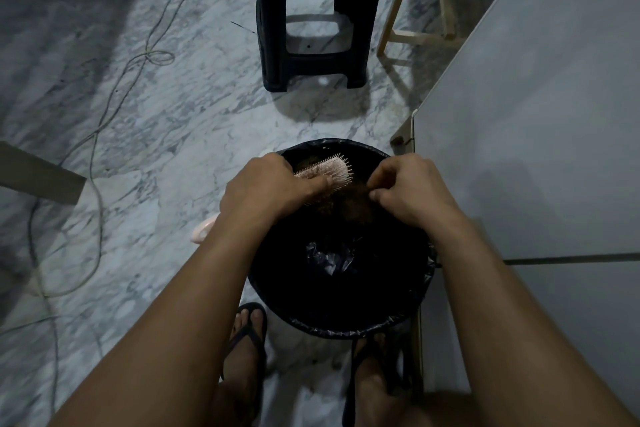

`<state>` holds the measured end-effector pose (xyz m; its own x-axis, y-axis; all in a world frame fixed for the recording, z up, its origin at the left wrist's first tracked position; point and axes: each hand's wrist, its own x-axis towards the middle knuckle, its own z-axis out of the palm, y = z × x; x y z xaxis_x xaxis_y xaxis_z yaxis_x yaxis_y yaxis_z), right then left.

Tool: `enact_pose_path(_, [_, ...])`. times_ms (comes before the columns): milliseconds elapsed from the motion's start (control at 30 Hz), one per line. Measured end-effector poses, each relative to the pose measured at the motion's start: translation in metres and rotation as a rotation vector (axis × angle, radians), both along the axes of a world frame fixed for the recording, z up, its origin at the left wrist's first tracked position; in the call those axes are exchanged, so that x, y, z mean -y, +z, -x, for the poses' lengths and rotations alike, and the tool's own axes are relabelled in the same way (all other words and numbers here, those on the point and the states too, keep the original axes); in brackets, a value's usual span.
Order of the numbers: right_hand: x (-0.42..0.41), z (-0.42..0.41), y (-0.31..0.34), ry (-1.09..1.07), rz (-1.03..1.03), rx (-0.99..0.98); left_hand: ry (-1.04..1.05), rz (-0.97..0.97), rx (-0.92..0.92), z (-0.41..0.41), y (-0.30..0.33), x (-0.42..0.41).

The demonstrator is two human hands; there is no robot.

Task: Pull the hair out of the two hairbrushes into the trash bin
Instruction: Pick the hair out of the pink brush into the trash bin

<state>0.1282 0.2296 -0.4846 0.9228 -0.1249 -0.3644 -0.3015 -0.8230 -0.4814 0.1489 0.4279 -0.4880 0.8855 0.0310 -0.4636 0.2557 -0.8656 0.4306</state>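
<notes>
My left hand [266, 189] grips a pink hairbrush [332, 172] and holds its bristled head over the far side of the trash bin [346, 328], which is lined with a black bag. The brush handle end [202, 230] sticks out below my left wrist. My right hand [412, 196] pinches a brown clump of hair [349, 203] that hangs from the brush bristles above the bin opening. Only one hairbrush is in view.
A black plastic stool [311, 21] stands on the marble floor beyond the bin. A grey cabinet side [540, 135] rises at the right, right next to the bin. Cables [104, 121] trail across the floor at left. My feet in flip-flops [247, 340] are at the bin's near edge.
</notes>
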Motion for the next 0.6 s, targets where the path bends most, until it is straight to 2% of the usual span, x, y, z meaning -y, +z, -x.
enact_pose_path(133, [-0.012, -0.001, -0.002, -0.069, -0.367, -0.028, 0.005, -0.010, 0.007, -0.001, 0.003, 0.003])
enact_pose_path(200, [-0.013, -0.001, -0.007, -0.108, -0.392, -0.014, 0.006, -0.006, 0.011, -0.001, 0.003, 0.004])
enact_pose_path(433, [0.002, -0.002, 0.001, -0.040, -0.237, -0.012, 0.038, -0.059, 0.021, -0.004, 0.003, -0.009])
enact_pose_path(600, [0.033, -0.002, -0.005, -0.160, 0.010, -0.004, 0.106, -0.061, 0.059, -0.010, 0.002, -0.032])
